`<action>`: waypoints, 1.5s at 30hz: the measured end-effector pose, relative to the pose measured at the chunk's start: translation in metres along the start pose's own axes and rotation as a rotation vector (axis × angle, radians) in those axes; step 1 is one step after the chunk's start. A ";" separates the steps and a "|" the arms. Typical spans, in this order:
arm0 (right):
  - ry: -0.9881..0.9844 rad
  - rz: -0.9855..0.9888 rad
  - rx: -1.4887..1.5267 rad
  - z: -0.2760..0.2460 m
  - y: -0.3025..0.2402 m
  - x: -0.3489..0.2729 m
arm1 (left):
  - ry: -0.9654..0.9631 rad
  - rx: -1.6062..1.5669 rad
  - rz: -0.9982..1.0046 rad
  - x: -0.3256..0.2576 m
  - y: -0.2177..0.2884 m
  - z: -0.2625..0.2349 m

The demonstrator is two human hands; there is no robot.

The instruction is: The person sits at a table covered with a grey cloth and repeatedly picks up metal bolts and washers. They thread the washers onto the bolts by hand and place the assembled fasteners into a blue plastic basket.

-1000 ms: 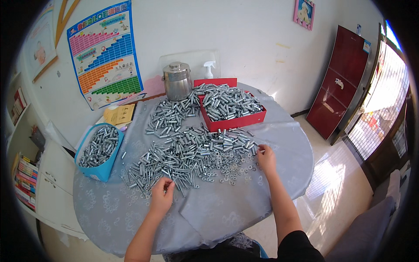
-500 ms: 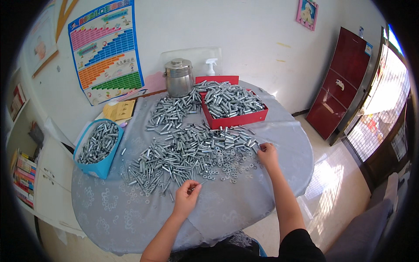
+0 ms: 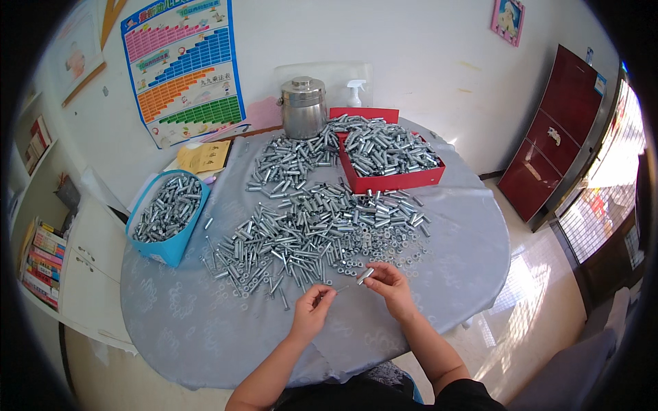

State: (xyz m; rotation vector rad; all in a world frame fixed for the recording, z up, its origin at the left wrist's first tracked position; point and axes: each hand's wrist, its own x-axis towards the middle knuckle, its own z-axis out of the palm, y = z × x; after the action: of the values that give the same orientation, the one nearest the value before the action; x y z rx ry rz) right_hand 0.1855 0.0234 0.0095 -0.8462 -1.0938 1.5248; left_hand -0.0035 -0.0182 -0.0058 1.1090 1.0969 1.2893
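My left hand (image 3: 313,312) is closed in a pinch on a thin metal bolt (image 3: 343,288), whose shank sticks out to the right. Across from it, my right hand (image 3: 391,290) grips a short shiny metal sleeve (image 3: 365,276) between thumb and fingers. The bolt's tip and the sleeve are close together but apart. Just beyond both hands spreads a heap of loose metal sleeves (image 3: 322,209), with long bolts (image 3: 284,298) toward its near left. Small nuts and washers (image 3: 391,250) lie at the heap's right side, beyond my right hand.
A red box (image 3: 397,182) heaped with sleeves stands at the back, beside a steel canister (image 3: 303,109) and a white spray bottle (image 3: 355,93). At the left, a blue basket (image 3: 179,240) holds more metal parts. A grey cloth covers the table (image 3: 205,335).
My right hand has come from the heap's right edge toward my left hand, and a sleeve now shows in it. My left hand still pinches the bolt. The view has shifted slightly.
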 end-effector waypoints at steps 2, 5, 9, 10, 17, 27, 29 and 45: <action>-0.035 0.027 -0.019 0.004 0.005 -0.001 | -0.002 0.024 -0.002 0.000 0.001 0.002; -0.045 0.021 -0.077 0.008 0.009 -0.004 | -0.018 0.083 0.021 -0.001 0.002 0.003; -0.096 -0.061 -0.126 0.010 0.014 -0.005 | -0.027 -0.045 -0.096 -0.002 -0.004 0.003; -0.093 -0.046 -0.153 0.009 0.014 -0.006 | -0.022 -0.080 -0.137 -0.002 0.000 0.004; -0.089 -0.132 -0.431 0.011 0.013 -0.010 | -0.102 -0.189 -0.283 -0.001 0.009 0.001; -0.260 -0.280 -0.563 0.019 0.013 -0.015 | -0.148 -0.273 -0.379 -0.007 0.015 0.013; -0.257 -0.392 -0.688 0.017 0.013 -0.013 | -0.178 -0.184 -0.387 -0.005 0.011 0.011; 0.479 -0.098 -1.221 -0.071 -0.032 -0.017 | -0.101 -0.202 -0.314 -0.002 -0.001 0.007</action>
State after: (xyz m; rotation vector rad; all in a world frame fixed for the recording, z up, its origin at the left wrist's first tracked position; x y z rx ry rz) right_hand 0.2650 0.0238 0.0152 -1.8020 -1.6193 0.3702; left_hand 0.0037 -0.0206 -0.0062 0.8054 0.9959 1.0575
